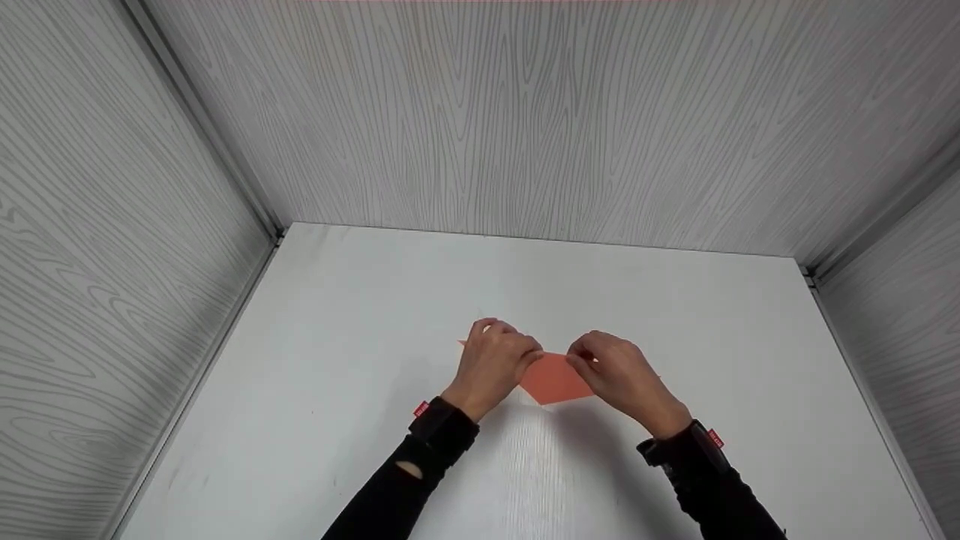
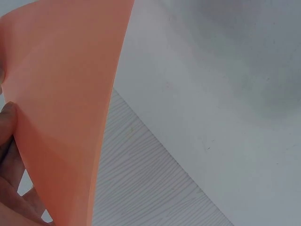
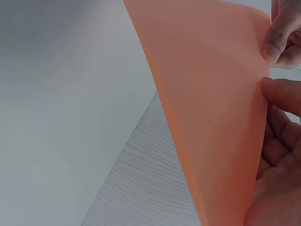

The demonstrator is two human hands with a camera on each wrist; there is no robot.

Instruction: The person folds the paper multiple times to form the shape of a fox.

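An orange sheet of paper [image 1: 556, 379], folded with a corner pointing toward the body, is held between both hands over the white table. My left hand [image 1: 496, 358] pinches its far edge on the left, thumb on the near face. On the right my right hand [image 1: 616, 373] pinches the same edge a short way off. In the right wrist view, both thumbs press the paper [image 3: 207, 94] close together, with curled fingers behind it. The left wrist view shows the paper [image 2: 66, 94] slanting down, the left hand [image 2: 11, 160] at its edge and partly hidden behind it.
The white tabletop [image 1: 360, 300] spreads beneath the hands, with their shadows on it. Wood-grain panels stand at the back [image 1: 525, 120], the left [image 1: 97, 225] and the right [image 1: 907, 337]. Black bands [image 1: 444, 429] wrap both wrists.
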